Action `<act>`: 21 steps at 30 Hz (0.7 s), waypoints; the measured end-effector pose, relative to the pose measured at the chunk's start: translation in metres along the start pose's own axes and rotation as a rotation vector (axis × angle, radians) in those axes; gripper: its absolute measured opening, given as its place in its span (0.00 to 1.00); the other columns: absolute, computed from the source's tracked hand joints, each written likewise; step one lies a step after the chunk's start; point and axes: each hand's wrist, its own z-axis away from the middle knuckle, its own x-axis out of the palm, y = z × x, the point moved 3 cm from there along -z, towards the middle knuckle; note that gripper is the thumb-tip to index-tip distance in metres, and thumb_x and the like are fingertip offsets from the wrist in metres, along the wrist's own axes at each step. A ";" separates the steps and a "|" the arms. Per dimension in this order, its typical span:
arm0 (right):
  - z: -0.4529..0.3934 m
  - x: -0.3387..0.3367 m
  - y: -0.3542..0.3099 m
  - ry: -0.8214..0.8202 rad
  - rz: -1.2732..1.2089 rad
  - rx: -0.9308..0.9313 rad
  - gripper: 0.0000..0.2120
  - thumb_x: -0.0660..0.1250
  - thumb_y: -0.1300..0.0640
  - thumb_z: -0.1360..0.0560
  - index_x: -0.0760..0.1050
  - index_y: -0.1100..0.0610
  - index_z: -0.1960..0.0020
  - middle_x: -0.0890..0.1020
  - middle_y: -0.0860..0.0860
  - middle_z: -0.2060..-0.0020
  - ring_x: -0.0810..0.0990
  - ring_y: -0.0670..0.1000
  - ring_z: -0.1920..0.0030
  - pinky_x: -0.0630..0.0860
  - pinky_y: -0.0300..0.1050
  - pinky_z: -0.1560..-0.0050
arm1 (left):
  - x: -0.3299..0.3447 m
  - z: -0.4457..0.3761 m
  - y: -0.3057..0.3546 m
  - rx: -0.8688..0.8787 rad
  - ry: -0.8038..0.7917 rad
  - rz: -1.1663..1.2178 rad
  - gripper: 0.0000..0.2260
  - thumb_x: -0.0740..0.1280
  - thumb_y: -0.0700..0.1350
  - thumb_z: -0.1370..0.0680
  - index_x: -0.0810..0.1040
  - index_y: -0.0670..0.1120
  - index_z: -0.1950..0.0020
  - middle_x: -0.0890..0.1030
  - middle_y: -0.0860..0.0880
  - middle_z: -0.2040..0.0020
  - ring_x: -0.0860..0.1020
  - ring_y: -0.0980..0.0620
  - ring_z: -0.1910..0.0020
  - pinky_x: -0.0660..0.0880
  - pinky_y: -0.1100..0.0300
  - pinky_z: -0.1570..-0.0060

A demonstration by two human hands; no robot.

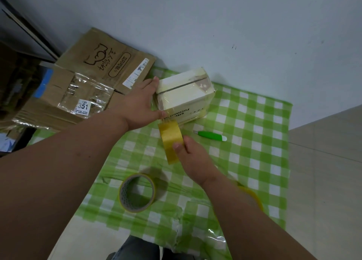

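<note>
Tape going onto a white carton point(184, 95), which sits at the far side of a green checked cloth point(244, 162) on the floor.

Flattened cardboard boxes point(94, 79) lie to the left. The carton's long axis runs left to right, its top seam along that axis and its printed side towards the person. The left hand point(141, 105) presses flat-fingered on the carton's left end; the right hand point(194, 158) grips a yellow tape roll point(171, 140) on edge, strip leading to the near left corner. Best to keep the strip taut and square to the edge, thumb smoothing it down. A spare roll point(137, 193) and green cutter point(211, 136) lie nearby.
</note>
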 end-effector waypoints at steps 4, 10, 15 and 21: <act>0.002 0.008 0.012 0.055 0.111 0.000 0.16 0.58 0.45 0.18 0.63 0.47 0.63 0.71 0.44 0.67 0.69 0.42 0.67 0.61 0.38 0.68 | 0.001 0.003 0.001 -0.002 0.006 0.038 0.45 0.75 0.52 0.28 0.52 0.45 0.20 0.55 0.49 0.20 0.58 0.51 0.23 0.58 0.54 0.26; -0.001 0.013 0.010 0.000 0.055 -0.023 0.12 0.57 0.45 0.18 0.70 0.50 0.56 0.74 0.45 0.64 0.73 0.43 0.64 0.66 0.39 0.64 | 0.016 0.021 -0.001 -0.166 0.237 0.389 0.31 0.78 0.47 0.30 0.62 0.51 0.36 0.73 0.49 0.36 0.72 0.54 0.37 0.71 0.58 0.41; -0.003 0.002 0.009 -0.063 0.107 -0.027 0.14 0.60 0.45 0.19 0.75 0.55 0.53 0.79 0.50 0.61 0.77 0.50 0.59 0.71 0.46 0.60 | 0.045 0.045 0.004 -0.395 0.344 0.537 0.15 0.72 0.56 0.26 0.71 0.54 0.46 0.75 0.50 0.45 0.75 0.59 0.56 0.71 0.60 0.60; -0.012 -0.028 0.021 0.180 0.185 -0.025 0.10 0.61 0.54 0.19 0.79 0.57 0.47 0.80 0.52 0.54 0.78 0.53 0.51 0.71 0.40 0.55 | 0.062 0.060 0.008 -0.510 0.209 0.734 0.11 0.70 0.48 0.23 0.74 0.52 0.42 0.78 0.55 0.51 0.76 0.58 0.56 0.69 0.63 0.62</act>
